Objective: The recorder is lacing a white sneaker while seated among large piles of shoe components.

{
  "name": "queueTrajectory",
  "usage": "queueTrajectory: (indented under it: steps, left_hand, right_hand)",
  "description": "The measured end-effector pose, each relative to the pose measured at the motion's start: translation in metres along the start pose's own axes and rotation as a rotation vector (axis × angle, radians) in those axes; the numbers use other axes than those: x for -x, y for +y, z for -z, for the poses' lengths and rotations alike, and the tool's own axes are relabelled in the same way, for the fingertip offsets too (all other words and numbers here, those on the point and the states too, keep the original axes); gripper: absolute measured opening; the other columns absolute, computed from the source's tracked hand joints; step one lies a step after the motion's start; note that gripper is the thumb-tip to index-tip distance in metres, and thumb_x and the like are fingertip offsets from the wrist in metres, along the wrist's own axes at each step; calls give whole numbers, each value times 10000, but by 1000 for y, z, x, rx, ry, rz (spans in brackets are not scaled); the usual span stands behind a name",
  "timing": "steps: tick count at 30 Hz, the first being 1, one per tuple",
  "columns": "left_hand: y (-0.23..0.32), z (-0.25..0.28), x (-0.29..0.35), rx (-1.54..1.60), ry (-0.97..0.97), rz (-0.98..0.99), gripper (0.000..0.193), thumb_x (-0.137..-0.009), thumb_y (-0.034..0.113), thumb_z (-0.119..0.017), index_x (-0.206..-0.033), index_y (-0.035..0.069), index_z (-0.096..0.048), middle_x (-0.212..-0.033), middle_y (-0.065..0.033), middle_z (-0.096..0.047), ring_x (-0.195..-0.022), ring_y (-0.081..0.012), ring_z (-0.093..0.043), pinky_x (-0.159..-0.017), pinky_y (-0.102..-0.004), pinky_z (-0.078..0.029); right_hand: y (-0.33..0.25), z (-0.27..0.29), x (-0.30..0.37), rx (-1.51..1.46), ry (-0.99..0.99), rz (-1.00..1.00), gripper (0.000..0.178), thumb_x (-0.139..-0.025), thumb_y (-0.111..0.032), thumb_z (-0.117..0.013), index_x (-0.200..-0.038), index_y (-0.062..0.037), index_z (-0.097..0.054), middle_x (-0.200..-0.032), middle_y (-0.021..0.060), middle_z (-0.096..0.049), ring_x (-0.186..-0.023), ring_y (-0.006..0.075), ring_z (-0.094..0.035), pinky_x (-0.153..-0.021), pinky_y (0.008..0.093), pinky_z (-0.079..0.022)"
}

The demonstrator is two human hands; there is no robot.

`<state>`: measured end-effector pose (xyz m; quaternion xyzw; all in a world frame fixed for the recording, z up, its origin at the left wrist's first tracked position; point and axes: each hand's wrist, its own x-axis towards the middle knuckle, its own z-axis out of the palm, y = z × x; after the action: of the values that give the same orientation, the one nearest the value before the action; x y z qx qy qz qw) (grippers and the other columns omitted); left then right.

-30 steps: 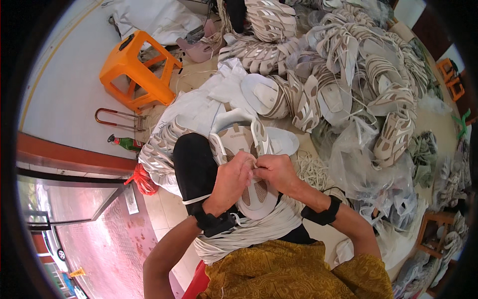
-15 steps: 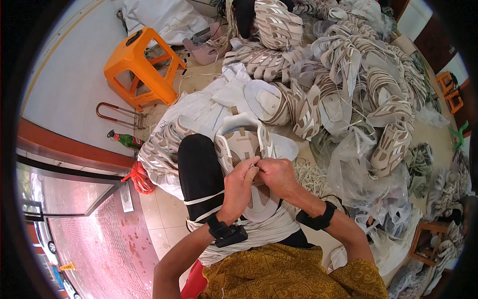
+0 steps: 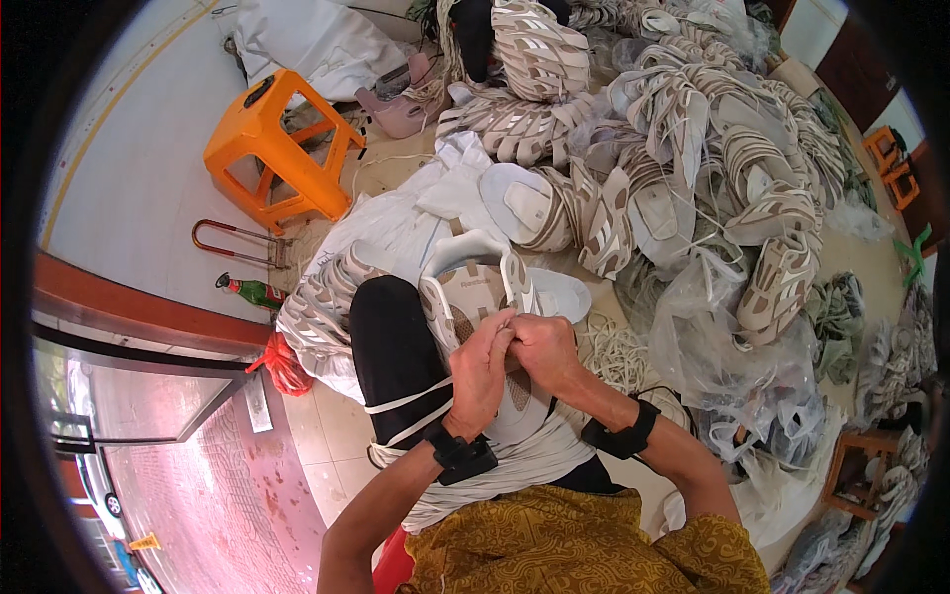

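A beige and white shoe upper (image 3: 473, 289) lies across my lap, its padded collar pointing away from me. Over its middle, my left hand (image 3: 481, 362) and my right hand (image 3: 546, 350) meet with fingertips pinched together. Whatever they grip is hidden between the fingers. The upper's toe end shows below the hands, partly covered by them. A thick bundle of white laces (image 3: 542, 463) lies over my lap, and white cord (image 3: 408, 400) wraps round my left thigh in black trousers. Another pale shoe piece (image 3: 560, 295) sticks out to the right of the collar.
Stacked shoe uppers (image 3: 341, 297) rest on a white sack (image 3: 391, 213) left of my knee. A large heap of uppers (image 3: 693, 129) fills the far right, with clear plastic bags (image 3: 703, 342) nearer. Loose laces (image 3: 616, 358) lie on the floor. An orange stool (image 3: 267, 148) and green bottle (image 3: 255, 291) stand left.
Both hands stay pinched together over the shoe upper, with the left wrist shifted slightly right. The whole view has tilted a little.
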<state>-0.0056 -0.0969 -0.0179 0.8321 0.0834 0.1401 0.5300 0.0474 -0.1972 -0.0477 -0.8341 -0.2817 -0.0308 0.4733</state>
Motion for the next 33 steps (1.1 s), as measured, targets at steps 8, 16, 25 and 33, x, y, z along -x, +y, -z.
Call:
queueTrajectory:
  steps: [8, 16, 25, 33]
  left_hand:
    - [-2, -2, -4, 49, 11, -23, 174, -842, 67, -498, -990, 10, -569, -821, -128, -612, -710, -171, -594, -658, -260, -464]
    - [-5, -1, -5, -57, -14, -100, 179, -847, 86, -496, -1004, 16, -547, -822, -154, -595, -690, -262, -589, -647, -292, -469]
    - [-5, 1, -9, -89, 29, -38, 122, -864, 107, -475, -908, 24, -553, -779, -131, -595, -655, -221, -590, -607, -281, -467]
    - [51, 49, -46, 39, 116, -141, 247, -895, 155, -379, -780, -6, -527, -788, -70, -607, -725, -116, -549, -658, -250, -407]
  right_hand:
    - [0, -5, 3, -250, 60, -156, 101, -634, -57, -637, -684, 17, -587, -620, 137, -573, -537, 237, -581, -485, 295, -434]
    - [1, -2, 1, -174, 119, -48, 125, -630, -108, -643, -683, -7, -592, -630, 162, -559, -571, 302, -574, -493, 327, -437]
    - [-9, 1, 0, -361, 71, -217, 170, -624, -110, -671, -724, 10, -604, -640, 128, -578, -550, 248, -571, -508, 295, -440]
    - [15, 4, 1, -685, -216, -407, 203, -654, -77, -655, -829, 19, -622, -658, 49, -562, -591, 104, -531, -561, 223, -422]
